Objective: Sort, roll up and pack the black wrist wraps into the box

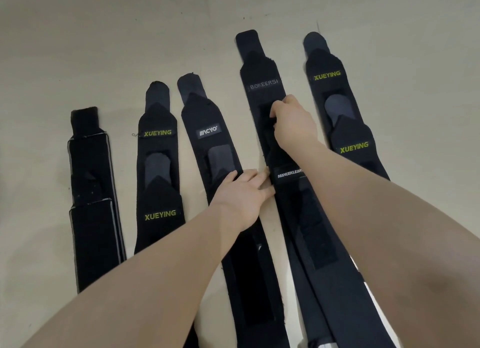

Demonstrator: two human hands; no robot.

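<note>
Fingers of my right hand (292, 121) are curling down and pinching the dark fabric of the BOKEERSI wrap (262, 87), just below its label, while my left hand (242, 191) is lying flat with straight fingers pressing the edge of the MANUEKLEAR wrap (291, 176) that is overlapping it lower down. Nothing is being lifted clear yet, as far as I can tell.

Wraps are lying flat in rows on the beige floor (78, 48): a plain one with grey edging (91, 165) far left, then a XUEYING pair (159, 171), the IIACYO wrap (207, 134), and another XUEYING pair (340, 108) far right. No box is showing in view (so packing looks some way off).

Handling guess: these are looking light, soft and floppy, stretchy fabric with a grippy hook-and-loop patch, so nothing fragile and not slippery. I'm judging the best hold is a pinch at one narrow tab end, rolling toward the other while the flat hand is pinning the strap so it isn't dragging its neighbour along.
</note>
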